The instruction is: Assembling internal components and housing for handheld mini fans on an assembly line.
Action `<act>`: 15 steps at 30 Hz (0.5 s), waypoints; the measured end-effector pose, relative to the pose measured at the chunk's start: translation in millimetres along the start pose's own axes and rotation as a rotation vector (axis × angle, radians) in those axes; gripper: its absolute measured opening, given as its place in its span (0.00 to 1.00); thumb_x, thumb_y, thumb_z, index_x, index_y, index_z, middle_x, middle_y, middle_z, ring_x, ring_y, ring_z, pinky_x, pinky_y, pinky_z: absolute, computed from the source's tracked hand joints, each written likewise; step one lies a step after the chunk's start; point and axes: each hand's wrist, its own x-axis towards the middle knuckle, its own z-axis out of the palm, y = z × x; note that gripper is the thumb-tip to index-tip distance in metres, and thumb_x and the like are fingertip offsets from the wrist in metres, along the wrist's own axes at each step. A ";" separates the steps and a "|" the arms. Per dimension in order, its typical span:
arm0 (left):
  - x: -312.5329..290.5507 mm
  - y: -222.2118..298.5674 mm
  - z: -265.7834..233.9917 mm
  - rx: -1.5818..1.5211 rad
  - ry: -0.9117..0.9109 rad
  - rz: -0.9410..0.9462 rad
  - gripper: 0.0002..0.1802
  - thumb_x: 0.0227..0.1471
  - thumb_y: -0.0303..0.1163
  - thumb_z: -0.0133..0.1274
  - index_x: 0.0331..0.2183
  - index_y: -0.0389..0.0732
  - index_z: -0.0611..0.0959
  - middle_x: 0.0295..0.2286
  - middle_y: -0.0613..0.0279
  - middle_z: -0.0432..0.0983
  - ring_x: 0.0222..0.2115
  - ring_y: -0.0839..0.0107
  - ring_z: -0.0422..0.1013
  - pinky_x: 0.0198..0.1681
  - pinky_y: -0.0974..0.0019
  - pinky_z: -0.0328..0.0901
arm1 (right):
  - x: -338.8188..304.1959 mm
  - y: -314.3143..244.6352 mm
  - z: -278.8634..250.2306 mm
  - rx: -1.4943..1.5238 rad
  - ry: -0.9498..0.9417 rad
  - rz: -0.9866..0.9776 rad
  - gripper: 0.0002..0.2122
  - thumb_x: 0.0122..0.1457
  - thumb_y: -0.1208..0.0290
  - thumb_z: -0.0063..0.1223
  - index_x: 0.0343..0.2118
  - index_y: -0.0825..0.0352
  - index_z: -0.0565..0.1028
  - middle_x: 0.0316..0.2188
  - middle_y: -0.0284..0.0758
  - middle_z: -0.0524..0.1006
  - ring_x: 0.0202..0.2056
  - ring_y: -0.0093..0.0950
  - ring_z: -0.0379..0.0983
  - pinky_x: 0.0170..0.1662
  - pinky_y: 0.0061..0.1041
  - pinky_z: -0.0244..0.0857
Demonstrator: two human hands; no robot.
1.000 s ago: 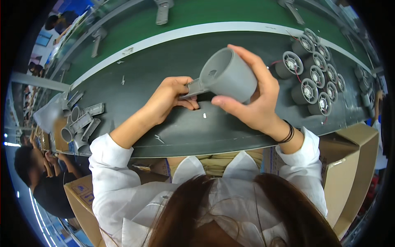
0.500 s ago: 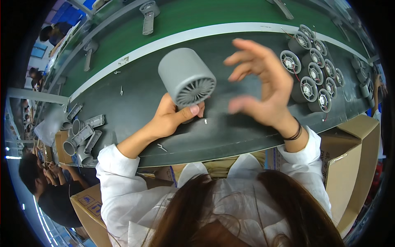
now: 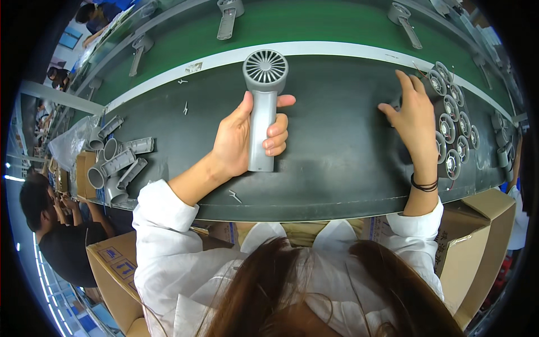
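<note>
The left hand (image 3: pixel 234 137) grips a grey fan (image 3: pixel 261 129), fingers wrapped round its handle, over the dark table (image 3: pixel 331 188). The right hand (image 3: pixel 416 115), fingers spread, is beside clustered fan cups (image 3: pixel 447 128); contact is unclear. Grey shells (image 3: pixel 117 163) lie piled at left.

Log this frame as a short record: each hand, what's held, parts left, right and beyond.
left_hand: left hand closed around handle
held: gray fan housing, grille end up the picture, handle below
right_hand: right hand open, beside round fan units; contact unclear
right_parts: clustered round fan units
left_parts: piled gray handled shells
beyond: green belt carrying gray handled pieces
</note>
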 end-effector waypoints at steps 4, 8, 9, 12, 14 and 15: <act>1.0 3.0 -2.4 0.218 0.091 0.015 0.36 0.61 0.55 0.21 0.55 0.34 0.60 0.25 0.61 0.66 0.19 0.75 0.60 0.22 0.73 0.58 | -14.2 -31.7 0.1 0.516 0.013 -0.437 0.32 0.34 0.74 0.68 0.49 0.64 0.69 0.55 0.47 0.63 0.46 0.45 0.69 0.48 0.34 0.65; -0.2 5.8 6.0 0.672 0.162 0.027 0.32 0.60 0.50 0.35 0.53 0.31 0.63 0.25 0.61 0.70 0.18 0.78 0.61 0.20 0.75 0.58 | -31.3 -48.4 -1.6 0.661 -0.221 -0.698 0.39 0.27 0.68 0.72 0.50 0.66 0.68 0.58 0.44 0.59 0.48 0.43 0.66 0.51 0.35 0.62; -0.7 8.5 8.3 0.952 0.187 0.026 0.31 0.59 0.47 0.41 0.52 0.30 0.65 0.24 0.61 0.70 0.18 0.79 0.61 0.20 0.76 0.58 | -29.9 -46.9 -3.7 0.658 -0.226 -0.696 0.39 0.27 0.68 0.72 0.50 0.66 0.68 0.58 0.44 0.59 0.48 0.43 0.66 0.51 0.35 0.62; -5.3 12.1 16.7 1.131 0.255 0.036 0.25 0.52 0.37 0.53 0.46 0.29 0.71 0.26 0.60 0.72 0.22 0.76 0.65 0.26 0.73 0.62 | -25.6 -36.9 -14.1 0.698 -0.371 -0.777 0.41 0.24 0.69 0.72 0.50 0.66 0.67 0.58 0.45 0.60 0.50 0.45 0.64 0.53 0.36 0.59; -6.3 8.6 7.8 1.393 0.287 0.197 0.24 0.46 0.33 0.58 0.44 0.29 0.74 0.31 0.54 0.76 0.28 0.68 0.72 0.36 0.68 0.66 | -20.9 -31.9 -18.7 0.713 -0.437 -0.800 0.41 0.24 0.71 0.71 0.50 0.66 0.67 0.57 0.45 0.60 0.51 0.46 0.63 0.53 0.36 0.59; -8.3 9.4 6.4 1.384 0.281 0.195 0.24 0.46 0.33 0.58 0.44 0.29 0.74 0.31 0.54 0.76 0.28 0.68 0.72 0.36 0.68 0.66 | -18.7 -29.6 -19.3 0.735 -0.496 -0.828 0.40 0.25 0.74 0.70 0.51 0.67 0.67 0.57 0.44 0.61 0.51 0.46 0.63 0.53 0.36 0.59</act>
